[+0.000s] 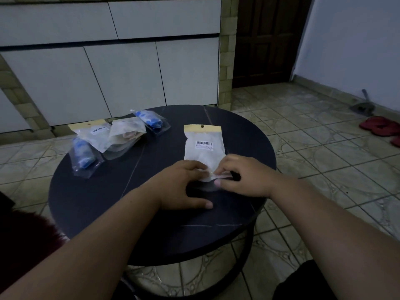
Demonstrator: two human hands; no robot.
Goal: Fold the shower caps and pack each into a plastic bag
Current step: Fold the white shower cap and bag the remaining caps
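Head view: a white bag with a yellow header is laid flat on the round dark table, right of centre. Its near end is pressed by the left hand, fingers flat, and pinched by the right hand. Four packed bags are clustered at the far left.

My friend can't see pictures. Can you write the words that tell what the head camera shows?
Two hands work at the near end of a plastic bag on a round dark table: the left hand presses it flat while the right hand pinches its edge. Four filled bags lie at the table's far left.
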